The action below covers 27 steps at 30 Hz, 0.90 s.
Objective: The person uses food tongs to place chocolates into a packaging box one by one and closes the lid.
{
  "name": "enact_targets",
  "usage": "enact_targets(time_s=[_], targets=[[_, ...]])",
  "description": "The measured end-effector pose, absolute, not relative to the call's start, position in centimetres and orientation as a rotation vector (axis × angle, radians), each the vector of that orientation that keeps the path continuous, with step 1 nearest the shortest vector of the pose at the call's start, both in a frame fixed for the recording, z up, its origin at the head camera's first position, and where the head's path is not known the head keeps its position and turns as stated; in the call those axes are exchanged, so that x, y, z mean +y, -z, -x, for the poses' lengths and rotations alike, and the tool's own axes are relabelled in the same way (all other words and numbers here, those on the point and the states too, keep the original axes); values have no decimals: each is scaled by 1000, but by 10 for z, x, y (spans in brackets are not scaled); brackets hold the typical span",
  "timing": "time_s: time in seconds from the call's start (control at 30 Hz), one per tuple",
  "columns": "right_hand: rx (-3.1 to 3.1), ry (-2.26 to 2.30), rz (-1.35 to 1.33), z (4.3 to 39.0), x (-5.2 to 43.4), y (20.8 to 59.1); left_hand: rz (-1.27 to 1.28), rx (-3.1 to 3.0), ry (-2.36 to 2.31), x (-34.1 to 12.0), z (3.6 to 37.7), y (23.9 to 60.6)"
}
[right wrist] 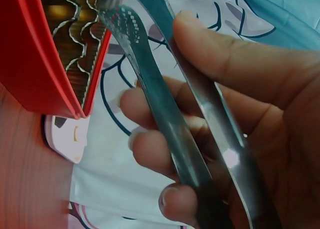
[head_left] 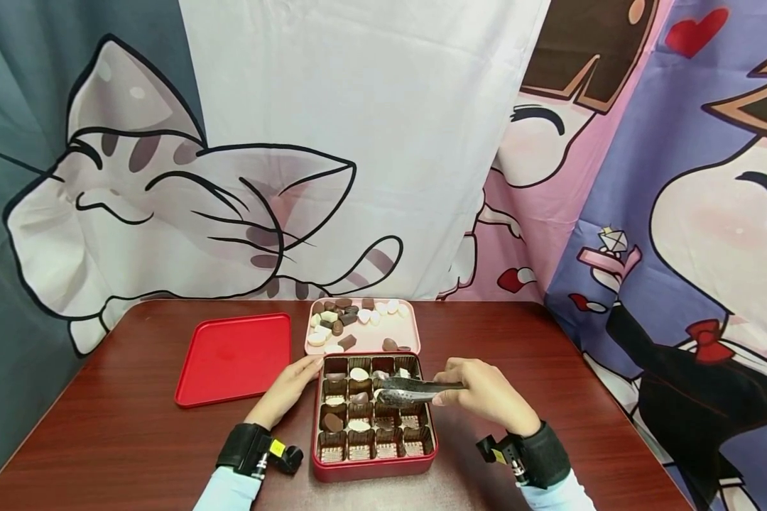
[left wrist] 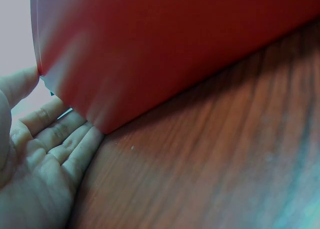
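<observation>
A red tin box (head_left: 373, 465) with brown paper cups stands at the table's front; some cups hold dark or white chocolates. My right hand (head_left: 486, 394) grips metal tongs (head_left: 412, 388), whose tips hover over the box's upper middle cups. In the right wrist view the tongs (right wrist: 165, 104) run between my thumb and fingers, beside the box wall (right wrist: 35, 64). My left hand (head_left: 290, 387) rests with straight fingers against the box's left side; the left wrist view shows the fingers (left wrist: 65, 139) touching the red wall (left wrist: 165, 49). Whether the tongs hold a chocolate is unclear.
A pink tray (head_left: 373, 339) with several loose dark and white chocolates lies just behind the box. A red lid (head_left: 235, 358) lies flat to the left. The brown wooden table (head_left: 115, 440) ends at cartoon curtains behind.
</observation>
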State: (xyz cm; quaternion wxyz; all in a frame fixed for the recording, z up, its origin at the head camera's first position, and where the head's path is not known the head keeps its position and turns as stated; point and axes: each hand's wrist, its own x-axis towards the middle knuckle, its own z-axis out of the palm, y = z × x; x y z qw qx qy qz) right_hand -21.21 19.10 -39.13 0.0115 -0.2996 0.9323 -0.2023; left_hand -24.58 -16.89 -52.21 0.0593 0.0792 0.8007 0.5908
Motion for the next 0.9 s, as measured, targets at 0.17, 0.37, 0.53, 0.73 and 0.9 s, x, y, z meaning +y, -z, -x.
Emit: enact_targets(time_s=[0.17,0.37,0.53,0.73,0.9], targets=[[2848,612,1013,210,192,392,-252,2440,-1781,-169,245,521],[2797,670,978,210,193,393,-217,2402,-1810,-168,245,521],[2835,762,920,215,193,393,-231,2435,-1779,-168,245,521],[2950,763,843,225,187,393,-229,2430,-1778,-168,245,521],[3034,719,802,236,177,389,-243,2426,-1780,-168,246,521]])
